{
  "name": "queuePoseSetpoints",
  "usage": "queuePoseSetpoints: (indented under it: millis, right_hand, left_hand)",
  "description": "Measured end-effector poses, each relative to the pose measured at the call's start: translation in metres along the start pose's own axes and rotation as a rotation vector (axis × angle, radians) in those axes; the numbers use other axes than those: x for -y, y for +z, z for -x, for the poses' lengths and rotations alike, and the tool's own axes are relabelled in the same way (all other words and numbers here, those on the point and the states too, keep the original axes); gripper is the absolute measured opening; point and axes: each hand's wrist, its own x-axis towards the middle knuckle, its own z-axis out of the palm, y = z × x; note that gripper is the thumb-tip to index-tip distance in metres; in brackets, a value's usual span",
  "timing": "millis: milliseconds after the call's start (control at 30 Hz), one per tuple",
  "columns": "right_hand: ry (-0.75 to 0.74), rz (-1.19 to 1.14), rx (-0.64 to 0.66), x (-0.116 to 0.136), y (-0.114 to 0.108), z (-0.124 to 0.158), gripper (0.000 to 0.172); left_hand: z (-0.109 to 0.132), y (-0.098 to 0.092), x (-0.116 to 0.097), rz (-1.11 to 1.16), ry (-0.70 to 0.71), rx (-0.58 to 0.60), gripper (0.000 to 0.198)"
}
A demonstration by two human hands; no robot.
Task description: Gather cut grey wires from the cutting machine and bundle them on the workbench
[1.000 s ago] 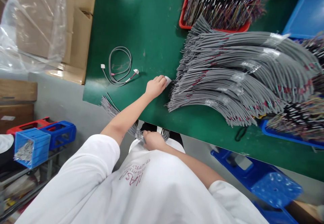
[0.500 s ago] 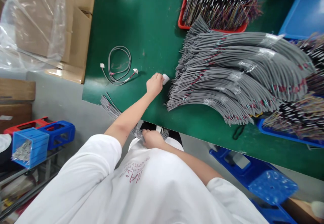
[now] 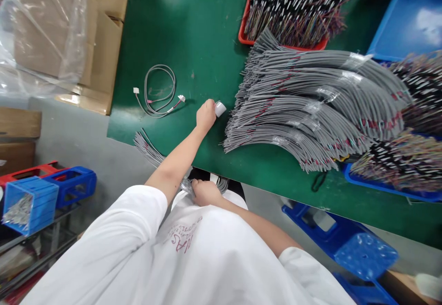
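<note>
My left hand is stretched over the green table, its fingers closed on a small white roll that looks like tape. At my lap, my right hand grips a bundle of grey cables close to a clear taped band. The bundle's loose ends fan out to the left past the table edge, and my left forearm hides part of it. A coiled grey cable with white connectors lies on the table left of my left hand. Large taped bundles of grey cables are piled to its right.
A red tray of thin wires stands at the back. More wires fill a blue tray at the right. Cardboard borders the table's left side. Below the table are a blue stool and, left, a blue bin.
The white roll has turned in my left hand and shows more of its side. My right hand stays on the cable bundle. The whole view has shifted slightly.
</note>
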Motion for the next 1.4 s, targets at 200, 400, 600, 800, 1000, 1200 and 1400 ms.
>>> queuePoseSetpoints:
  millis: [200,400,600,800,1000,1200,1400]
  right_hand:
    - [0.000,0.008,-0.033,-0.001,0.001,0.002,0.036]
    - [-0.059,0.003,-0.070,-0.004,0.000,0.006,0.038]
    - [-0.081,0.022,-0.076,-0.005,-0.002,0.009,0.037]
    - [-0.054,0.049,-0.030,-0.001,-0.006,0.007,0.042]
    - [0.004,0.021,-0.012,0.000,-0.008,0.014,0.035]
    - [0.124,-0.094,-0.055,0.016,0.002,0.017,0.034]
    - [0.317,-0.088,-0.186,0.095,0.024,0.045,0.041]
  left_hand:
    - [-0.005,0.002,0.005,0.139,0.105,-0.055,0.034]
    - [0.000,-0.002,-0.008,0.174,0.073,-0.087,0.058]
    - [-0.007,-0.007,-0.014,0.156,-0.103,0.025,0.073]
    - [0.003,-0.022,0.001,0.235,-0.027,-0.084,0.049]
    - [0.041,-0.073,0.037,0.227,0.149,0.010,0.076]
    - [0.208,-0.184,0.075,0.262,0.698,0.086,0.046]
    - [0.313,-0.198,0.072,-0.008,0.746,0.441,0.036]
